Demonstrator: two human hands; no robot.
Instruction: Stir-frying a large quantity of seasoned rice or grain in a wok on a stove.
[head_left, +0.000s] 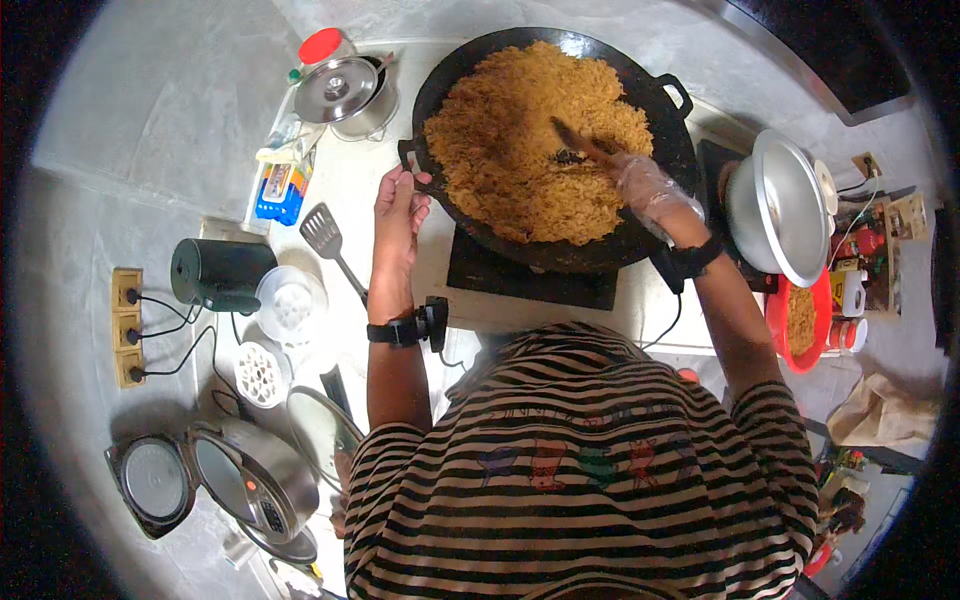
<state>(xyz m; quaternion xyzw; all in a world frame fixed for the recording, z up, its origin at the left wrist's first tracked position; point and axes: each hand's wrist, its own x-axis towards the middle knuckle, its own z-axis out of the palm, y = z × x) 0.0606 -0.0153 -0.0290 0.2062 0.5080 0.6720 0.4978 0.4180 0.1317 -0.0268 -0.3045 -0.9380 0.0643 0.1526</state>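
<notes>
A large black wok (675, 187) holds a heap of brown shredded food (517, 142). My right hand (651, 187), in a clear plastic glove, grips a wooden spatula (581, 139) whose blade rests on the heap. Near the spatula a small dark patch shows among the shreds. My left hand (401, 199) has its fingers curled at the wok's left handle (405, 152), which they partly hide. Beneath the wok is a black cooktop (525, 277). A slotted turner (324, 232) lies on the counter left of my left forearm, its handle end hidden.
To the right, a metal basin (795, 210) stands tilted beside a red bowl (821, 330) of similar brown food. A lidded steel pot (364, 105) sits at back left. Along the left stand an electric kettle (221, 274) and an opened rice cooker (262, 465); cords run to wall sockets (127, 328).
</notes>
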